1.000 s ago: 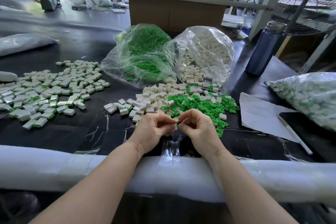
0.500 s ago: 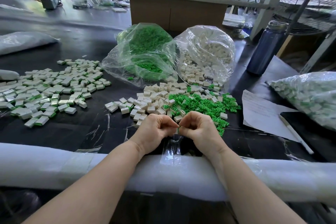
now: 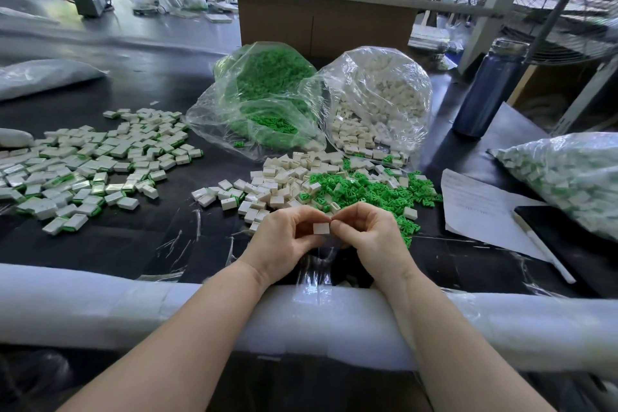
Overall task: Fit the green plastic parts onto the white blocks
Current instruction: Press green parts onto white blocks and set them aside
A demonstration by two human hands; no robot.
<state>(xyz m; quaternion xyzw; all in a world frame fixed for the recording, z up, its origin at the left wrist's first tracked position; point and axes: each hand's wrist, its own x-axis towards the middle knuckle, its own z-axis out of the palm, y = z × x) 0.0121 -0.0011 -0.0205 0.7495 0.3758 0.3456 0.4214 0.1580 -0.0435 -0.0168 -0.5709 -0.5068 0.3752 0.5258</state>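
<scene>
I hold both hands close together just above the near edge of the desk (image 3: 110, 244), right in front of the loose supply, so a fresh piece is only a short reach away. My left hand (image 3: 284, 241) and right hand (image 3: 371, 237) each have a grip closed on the same white block (image 3: 321, 228), pinching it from either side between thumb and fingers. The block shows a flat, plain face toward me; its long axis looks to run roughly left to right between my fingertips, though the fingers hide its ends. I cannot tell whether a green part is already seated on it. Just beyond my knuckles lie the loose white blocks (image 3: 284, 177) and the green parts (image 3: 371, 187). Well to my left sits the spread of finished pieces (image 3: 97, 160), kept apart from the raw stock, I judge, so nothing gets mixed.
</scene>
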